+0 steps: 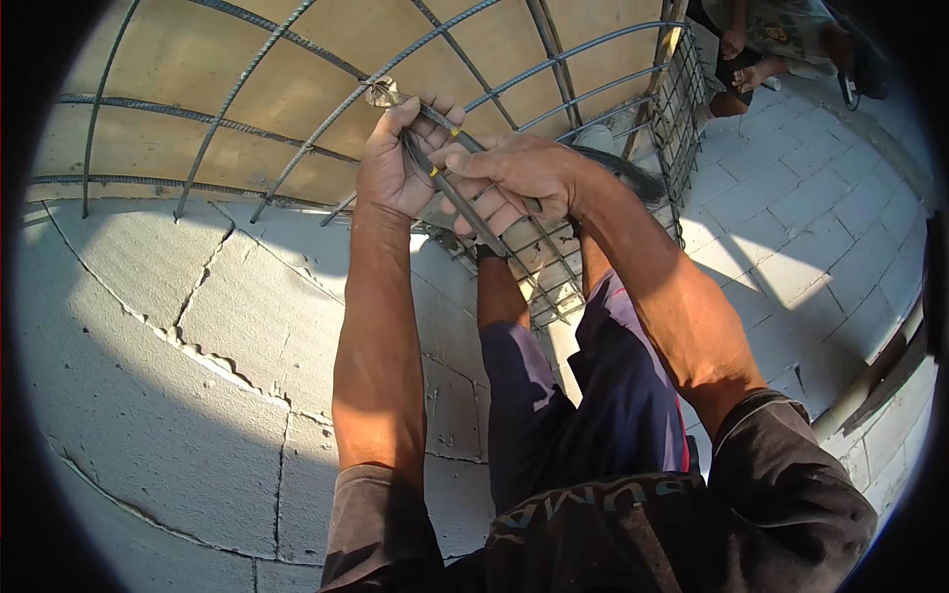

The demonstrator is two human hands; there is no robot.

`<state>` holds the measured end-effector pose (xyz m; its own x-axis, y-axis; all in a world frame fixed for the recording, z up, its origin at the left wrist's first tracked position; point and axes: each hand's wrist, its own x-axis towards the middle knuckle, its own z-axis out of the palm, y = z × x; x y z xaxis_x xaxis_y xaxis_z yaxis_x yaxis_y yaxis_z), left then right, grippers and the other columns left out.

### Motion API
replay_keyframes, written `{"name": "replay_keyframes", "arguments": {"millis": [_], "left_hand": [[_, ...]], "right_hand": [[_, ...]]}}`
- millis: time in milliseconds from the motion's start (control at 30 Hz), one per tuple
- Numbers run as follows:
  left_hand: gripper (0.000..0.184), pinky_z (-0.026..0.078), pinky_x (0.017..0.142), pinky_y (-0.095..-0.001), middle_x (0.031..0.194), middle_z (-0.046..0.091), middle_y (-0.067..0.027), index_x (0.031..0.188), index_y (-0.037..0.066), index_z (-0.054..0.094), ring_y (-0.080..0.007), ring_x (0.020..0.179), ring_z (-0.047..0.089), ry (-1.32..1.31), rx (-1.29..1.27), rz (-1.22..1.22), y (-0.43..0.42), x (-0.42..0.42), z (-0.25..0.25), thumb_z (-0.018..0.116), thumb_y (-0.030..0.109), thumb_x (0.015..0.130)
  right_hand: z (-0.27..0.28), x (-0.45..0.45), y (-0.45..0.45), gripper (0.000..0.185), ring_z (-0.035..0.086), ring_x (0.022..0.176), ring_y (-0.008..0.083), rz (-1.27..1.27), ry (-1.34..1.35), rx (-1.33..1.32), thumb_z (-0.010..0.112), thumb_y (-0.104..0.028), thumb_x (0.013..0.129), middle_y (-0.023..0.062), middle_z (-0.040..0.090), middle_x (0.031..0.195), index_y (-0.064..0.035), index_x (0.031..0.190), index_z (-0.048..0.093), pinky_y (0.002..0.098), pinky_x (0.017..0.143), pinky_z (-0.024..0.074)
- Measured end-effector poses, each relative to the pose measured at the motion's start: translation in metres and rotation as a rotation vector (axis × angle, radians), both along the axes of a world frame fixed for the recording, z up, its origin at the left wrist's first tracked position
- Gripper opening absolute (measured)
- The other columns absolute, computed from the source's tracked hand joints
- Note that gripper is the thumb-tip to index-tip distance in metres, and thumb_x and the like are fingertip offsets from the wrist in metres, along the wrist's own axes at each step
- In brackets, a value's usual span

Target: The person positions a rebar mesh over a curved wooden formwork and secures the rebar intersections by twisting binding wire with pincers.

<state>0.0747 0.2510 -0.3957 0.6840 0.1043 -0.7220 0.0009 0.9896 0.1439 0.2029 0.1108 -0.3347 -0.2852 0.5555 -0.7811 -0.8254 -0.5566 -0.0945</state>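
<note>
A pair of pincers (426, 162) with dark, yellow-banded handles is in front of me, its handles spread apart. My left hand (390, 176) is closed round the upper part, thumb beside the tan-grey jaws (384, 94). Thin dark wire seems to lie near that palm, but I cannot make out its ends. My right hand (529, 170) is closed about the handles. Its thumb points towards the left palm, and one handle crosses its curled fingers. Just behind the jaws runs a grid of ribbed rebar (331, 117).
Tan boards (267, 84) stand behind the rebar. Steel mesh (682, 119) rises on the right, and more bars lie by my feet. Pale block paving (198, 395) with jagged joints covers the ground. Another person (761, 59) crouches at the upper right. A pipe (870, 385) lies at the right.
</note>
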Motion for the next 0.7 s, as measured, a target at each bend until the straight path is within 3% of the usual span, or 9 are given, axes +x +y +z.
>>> {"name": "replay_keyframes", "arguments": {"millis": [133,233,333,433,533,633,700], "left_hand": [[0.022,0.054,0.088,-0.046,0.09,0.069,-0.0101,0.1,0.004,0.063,-0.0263,0.09,0.066,0.065,0.025,0.066,-0.012,0.021,0.008,0.059,0.026,0.099],[0.025,0.053,0.082,-0.0453,0.073,0.057,-0.0035,0.087,0.01,0.055,-0.0213,0.073,0.059,0.08,-0.015,0.11,-0.015,0.032,0.0,0.056,0.03,0.102],[0.029,0.053,0.072,-0.0437,0.066,0.045,0.0002,0.082,0.013,0.045,-0.0186,0.061,0.051,0.339,0.094,0.171,-0.027,0.052,0.014,0.055,0.031,0.102],[0.028,0.052,0.06,-0.0397,0.066,0.046,-0.0005,0.083,0.011,0.044,-0.018,0.055,0.05,0.49,0.21,0.195,-0.037,0.066,0.016,0.054,0.03,0.101],[0.026,0.048,0.05,-0.0367,0.066,0.045,-0.0023,0.084,0.01,0.043,-0.0172,0.05,0.046,0.614,0.292,0.232,-0.046,0.081,0.012,0.052,0.028,0.099],[0.023,0.046,0.048,-0.0344,0.066,0.046,-0.0044,0.082,0.009,0.042,-0.0165,0.049,0.045,0.626,0.256,0.418,-0.051,0.097,-0.002,0.05,0.024,0.096],[0.022,0.045,0.047,-0.0341,0.066,0.046,-0.0054,0.081,0.008,0.041,-0.0168,0.048,0.046,0.64,0.281,0.414,-0.052,0.098,-0.008,0.05,0.023,0.095]], "right_hand": [[0.011,0.011,0.005,0.047,0.07,0.068,0.0195,0.176,-0.203,-0.015,0.067,-0.035,0.096,0.0151,0.069,0.094,0.0014,0.122,0.051,0.0286,0.053,0.0598],[0.007,0.013,0.0,0.05,0.07,0.07,0.0164,0.136,-0.205,0.074,0.066,-0.034,0.094,0.0143,0.069,0.098,0.0011,0.126,0.05,0.0271,0.056,0.0586],[0.007,0.018,-0.006,0.059,0.071,0.084,0.0189,0.184,-0.319,0.118,0.065,-0.033,0.091,0.0168,0.068,0.102,0.0026,0.133,0.045,0.0338,0.068,0.059],[0.042,0.035,-0.002,0.063,0.066,0.105,0.0292,0.759,-0.796,0.091,0.063,-0.029,0.088,0.0231,0.064,0.114,0.0032,0.138,0.043,0.0464,0.088,0.054],[0.023,-0.004,-0.021,0.053,0.056,0.119,0.0395,0.89,-1.426,0.012,0.06,-0.023,0.087,0.0275,0.058,0.124,0.0029,0.132,0.048,0.0505,0.099,0.0467],[0.005,-0.01,-0.012,0.048,0.048,0.13,0.0376,1.039,-1.53,-0.169,0.057,-0.018,0.089,0.0228,0.053,0.133,0.0001,0.133,0.051,0.0441,0.104,0.0441],[-0.006,-0.007,-0.009,0.039,0.052,0.126,0.0391,1.01,-1.501,-0.161,0.054,-0.018,0.092,0.0246,0.055,0.129,-0.0001,0.127,0.054,0.0465,0.102,0.0454]]}}
